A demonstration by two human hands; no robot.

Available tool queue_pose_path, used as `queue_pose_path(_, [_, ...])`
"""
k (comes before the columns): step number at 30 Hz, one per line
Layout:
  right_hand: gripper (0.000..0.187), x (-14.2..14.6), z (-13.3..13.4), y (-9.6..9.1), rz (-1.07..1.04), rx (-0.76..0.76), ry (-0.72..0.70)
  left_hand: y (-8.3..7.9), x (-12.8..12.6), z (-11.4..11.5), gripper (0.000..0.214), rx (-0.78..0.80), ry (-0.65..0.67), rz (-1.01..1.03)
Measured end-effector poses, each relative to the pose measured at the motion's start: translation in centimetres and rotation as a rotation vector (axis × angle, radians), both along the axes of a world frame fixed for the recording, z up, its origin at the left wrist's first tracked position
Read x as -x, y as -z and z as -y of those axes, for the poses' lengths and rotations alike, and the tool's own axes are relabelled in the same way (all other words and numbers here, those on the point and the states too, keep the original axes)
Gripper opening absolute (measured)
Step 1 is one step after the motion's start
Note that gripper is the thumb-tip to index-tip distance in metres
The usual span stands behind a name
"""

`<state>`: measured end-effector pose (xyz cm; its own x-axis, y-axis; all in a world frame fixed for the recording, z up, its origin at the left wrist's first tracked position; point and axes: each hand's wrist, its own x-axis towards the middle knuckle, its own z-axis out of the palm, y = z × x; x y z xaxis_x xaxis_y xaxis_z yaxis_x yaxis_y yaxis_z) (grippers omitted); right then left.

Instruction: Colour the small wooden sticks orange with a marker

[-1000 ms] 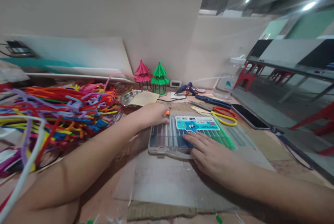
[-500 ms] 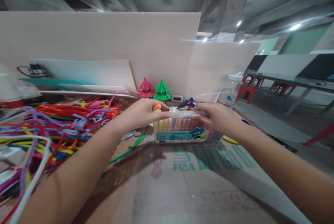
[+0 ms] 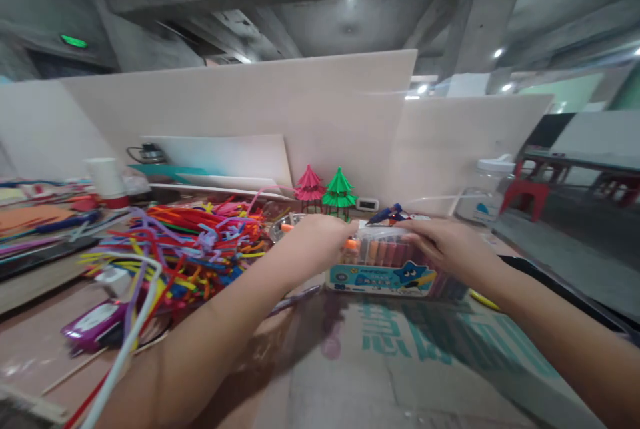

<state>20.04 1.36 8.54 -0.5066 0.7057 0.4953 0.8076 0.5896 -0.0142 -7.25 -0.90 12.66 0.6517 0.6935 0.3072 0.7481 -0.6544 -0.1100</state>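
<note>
A clear plastic box of coloured markers (image 3: 380, 279), with a blue star on its label, stands upright in front of me. My left hand (image 3: 325, 240) is closed at the box's left top edge, its fingertips beside an orange marker (image 3: 353, 243); most of its grip is hidden. My right hand (image 3: 445, 242) holds the box's right top part, thumb and fingers at the clear lid (image 3: 385, 232). The box rests on a cardboard sheet (image 3: 350, 362) with green print.
Left lies a heap of coloured pipe cleaners (image 3: 200, 242), near a purple device (image 3: 95, 326) and a white cable (image 3: 145, 309). Pink (image 3: 309, 186) and green paper trees (image 3: 340, 189), a blue glue gun (image 3: 385, 214) and a clear jar (image 3: 483, 196) stand behind.
My view has swung left and tilted up slightly. My left hand has turned palm-down and come down at the box's left end, with the orange marker lower. The right hand stays on the box.
</note>
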Motion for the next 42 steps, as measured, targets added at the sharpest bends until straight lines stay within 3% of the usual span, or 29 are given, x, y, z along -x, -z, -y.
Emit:
queue_pose_path(7, [0.044,-0.7,-0.4,0.9,0.112,-0.25,0.034,0.6,0.4,-0.5,0.019,0.018,-0.013,0.034])
queue_pose_path(12, [0.045,-0.3,-0.6,1.0,0.037,-0.346,0.003,1.2,0.2,-1.0,0.036,0.031,-0.082,0.135])
queue_pose_path(15, [0.044,0.1,0.0,0.6,-0.031,-0.277,0.05,1.4,0.0,-0.9,0.041,0.039,-0.102,0.172])
queue_pose_path(21, [0.037,0.0,1.2,-0.9,-0.143,0.017,0.059,0.9,0.0,-0.7,0.036,0.074,-0.117,0.186])
queue_pose_path(32, [0.027,-0.2,1.2,-1.2,-0.352,0.123,0.087,-0.4,0.3,-0.6,0.033,0.198,-0.17,0.222])
queue_pose_path(35, [0.026,-0.4,1.0,-1.1,-0.362,0.128,0.113,-0.3,0.1,-0.6,0.04,0.131,-0.204,0.176])
queue_pose_path(38, [0.026,-0.6,0.8,-1.1,-0.355,0.138,0.106,-0.3,-0.3,-0.2,0.025,0.034,-0.179,0.086])
queue_pose_path(42, [0.027,-0.6,0.6,-1.0,-0.355,0.162,0.076,-0.6,-0.5,0.5,0.015,0.05,-0.121,-0.03])
